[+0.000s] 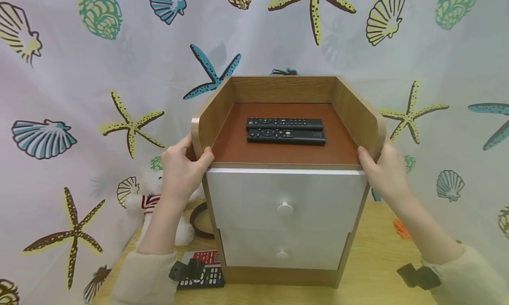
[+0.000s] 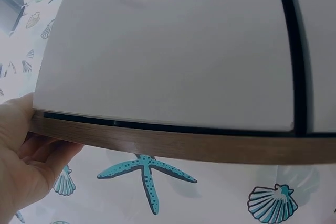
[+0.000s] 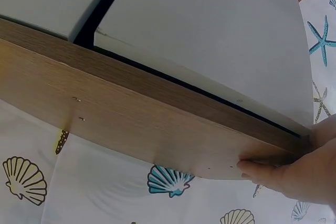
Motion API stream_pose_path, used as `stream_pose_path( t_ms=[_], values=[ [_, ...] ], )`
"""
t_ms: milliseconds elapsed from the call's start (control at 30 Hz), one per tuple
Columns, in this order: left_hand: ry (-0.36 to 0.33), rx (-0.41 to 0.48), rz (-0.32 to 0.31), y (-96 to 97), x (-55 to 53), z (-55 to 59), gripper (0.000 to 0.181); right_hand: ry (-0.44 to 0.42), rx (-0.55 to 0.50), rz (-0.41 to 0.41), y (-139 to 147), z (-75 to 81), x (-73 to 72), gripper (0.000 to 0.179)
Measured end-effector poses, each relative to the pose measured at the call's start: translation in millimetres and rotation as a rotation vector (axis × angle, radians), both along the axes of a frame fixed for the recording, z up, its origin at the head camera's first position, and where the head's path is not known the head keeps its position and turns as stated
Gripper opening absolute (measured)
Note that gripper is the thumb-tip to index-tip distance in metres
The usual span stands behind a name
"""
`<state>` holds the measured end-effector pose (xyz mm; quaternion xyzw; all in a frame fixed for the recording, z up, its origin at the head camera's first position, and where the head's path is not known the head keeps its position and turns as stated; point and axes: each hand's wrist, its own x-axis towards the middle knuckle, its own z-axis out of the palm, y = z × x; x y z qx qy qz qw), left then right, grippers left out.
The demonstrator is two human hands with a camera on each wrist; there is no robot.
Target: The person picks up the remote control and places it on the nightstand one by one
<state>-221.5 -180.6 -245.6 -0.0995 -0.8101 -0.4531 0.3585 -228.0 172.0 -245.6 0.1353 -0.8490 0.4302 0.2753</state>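
At left, a white plush toy [image 1: 184, 232] shows behind your forearm. Your left hand [image 1: 182, 169] grips the left side panel of a wooden cabinet [image 1: 254, 194], upright in front of you at the table [image 1: 383, 256], two black remotes [image 1: 294, 137] lying on its top. Your right hand [image 1: 385, 169] grips the right panel; an orange item [image 1: 401, 228] lies on the table nearby.

Both sleeves [image 1: 144, 275] are a plain cream colour. Each one's got a dark, blocky gadget [image 1: 427, 277] near its end.
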Motion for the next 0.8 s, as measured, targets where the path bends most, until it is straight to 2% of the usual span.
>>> stream_pose_path(
  t_ms=[167,233,333,400,533,600,667,733,800],
  values=[
    [0.015,-0.027,-0.017,-0.8,-1.7,0.0,0.031,0.053,-0.009,-0.029,-1,-2.1,-0.3,0.034],
    [0.011,-0.024,-0.032,-2.6,0.6,-1.4,0.038,0.06,-0.008,-0.031,-1,-2.6,-0.6,0.032],
    [0.01,-0.009,-0.039,-8.4,7.2,-4.2,0.05,0.05,0.015,-0.032,-2,-2.5,-1.1,0.03],
    [0.007,-0.003,-0.017,-13.6,13.8,-5.6,0.055,0.037,0.025,-0.032,-3,-1.7,-1.1,0.029],
    [0.009,0.004,-0.004,-24.6,26.2,-10.9,0.053,0.019,0.021,-0.046,-5,0.0,0.5,0.03],
    [0.027,0.001,-0.019,-30.4,30.7,-17.2,0.049,0.015,0.015,-0.053,-5,0.4,1.6,0.031],
    [0.07,0.002,-0.057,-38.3,31.8,-28.6,0.046,0.013,0.012,-0.059,-4,0.7,2.5,0.031],
    [0.106,-0.002,-0.094,-48.3,32.3,-43.4,0.044,0.012,0.007,-0.057,-4,0.6,2.5,0.032],
    [0.114,0.006,-0.126,-59.5,33.0,-60.8,0.043,0.006,0.007,-0.054,-3,0.3,2.2,0.033]
  ],
)
